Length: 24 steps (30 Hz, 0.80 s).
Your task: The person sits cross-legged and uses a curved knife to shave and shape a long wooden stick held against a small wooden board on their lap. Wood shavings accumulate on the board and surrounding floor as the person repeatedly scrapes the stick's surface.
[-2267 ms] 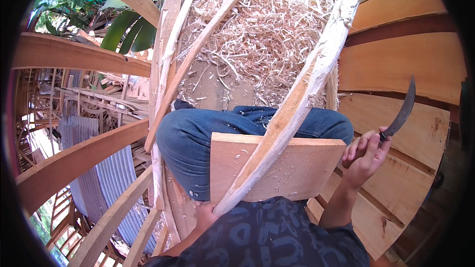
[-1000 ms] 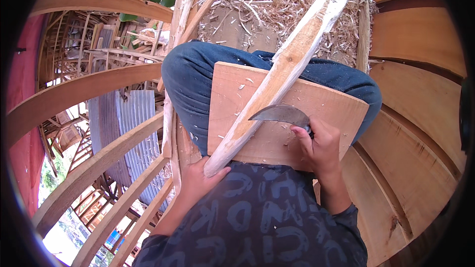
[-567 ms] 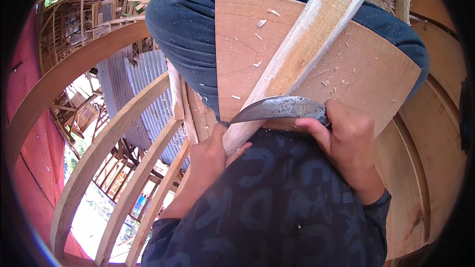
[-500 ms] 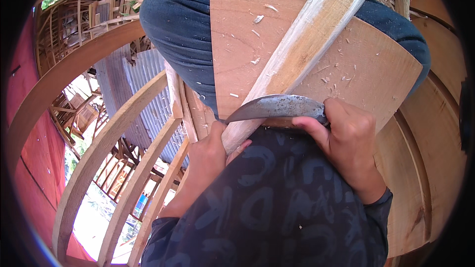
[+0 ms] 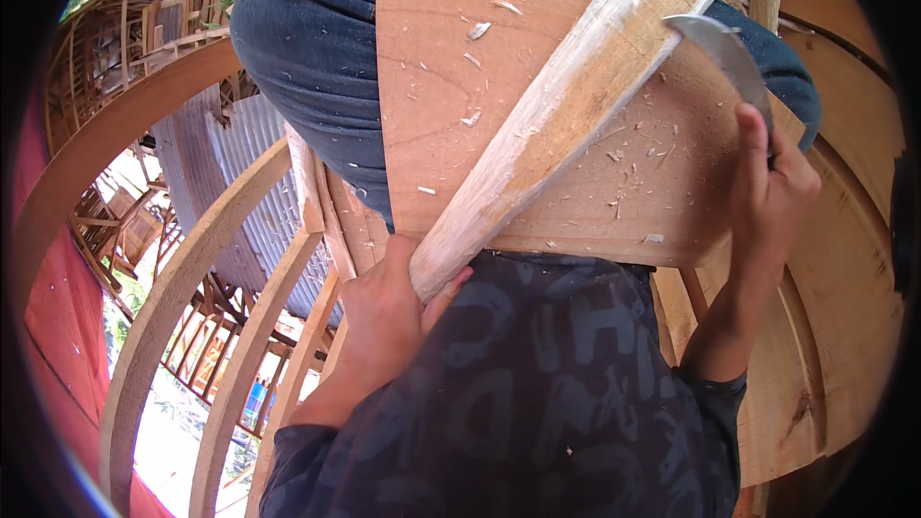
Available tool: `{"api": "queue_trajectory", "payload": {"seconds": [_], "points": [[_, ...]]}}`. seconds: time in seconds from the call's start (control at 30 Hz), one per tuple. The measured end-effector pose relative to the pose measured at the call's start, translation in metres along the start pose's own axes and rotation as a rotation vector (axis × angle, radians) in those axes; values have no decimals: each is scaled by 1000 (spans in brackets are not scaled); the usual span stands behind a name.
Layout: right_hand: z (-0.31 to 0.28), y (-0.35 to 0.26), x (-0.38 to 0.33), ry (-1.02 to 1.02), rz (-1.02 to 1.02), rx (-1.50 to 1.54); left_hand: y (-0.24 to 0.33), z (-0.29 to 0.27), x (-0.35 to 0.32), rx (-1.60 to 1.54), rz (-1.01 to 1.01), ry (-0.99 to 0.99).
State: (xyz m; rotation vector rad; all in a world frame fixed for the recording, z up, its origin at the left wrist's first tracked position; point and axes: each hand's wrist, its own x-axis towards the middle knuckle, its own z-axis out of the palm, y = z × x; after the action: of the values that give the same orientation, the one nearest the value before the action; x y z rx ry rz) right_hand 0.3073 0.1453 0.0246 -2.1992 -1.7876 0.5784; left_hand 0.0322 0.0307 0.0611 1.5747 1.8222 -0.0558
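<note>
A long, partly shaved piece of timber (image 5: 556, 125) slants from my waist up to the far right. Its near end is in the grip of my left hand (image 5: 389, 302), with the fingers wrapped round it. My right hand (image 5: 772, 173) is closed on the handle of a curved knife (image 5: 715, 43), and that handle is mostly hidden by the fingers. The blade's tip is at the timber's right edge, toward the far end. Beneath the timber a flat wooden board (image 5: 432, 67) lies across my lap, sprinkled with pale shavings (image 5: 478, 31).
Curved wooden ribs (image 5: 182, 278) rise on the left, with gaps between them. Past them are corrugated metal sheets (image 5: 254, 173) and a red panel (image 5: 62, 345). Curved planks (image 5: 854, 259) wall the right side. More shavings lie beyond my knees.
My right hand has carried the knife away from my body, up and to the right, from the timber's near end toward its far end. The left hand keeps its hold.
</note>
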Motion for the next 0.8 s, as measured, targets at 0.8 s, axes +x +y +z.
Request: {"api": "queue_trajectory", "payload": {"seconds": [0.8], "points": [[-14, 16, -2, -34, 4, -9, 6, 0, 6, -24, -9, -9]]}}
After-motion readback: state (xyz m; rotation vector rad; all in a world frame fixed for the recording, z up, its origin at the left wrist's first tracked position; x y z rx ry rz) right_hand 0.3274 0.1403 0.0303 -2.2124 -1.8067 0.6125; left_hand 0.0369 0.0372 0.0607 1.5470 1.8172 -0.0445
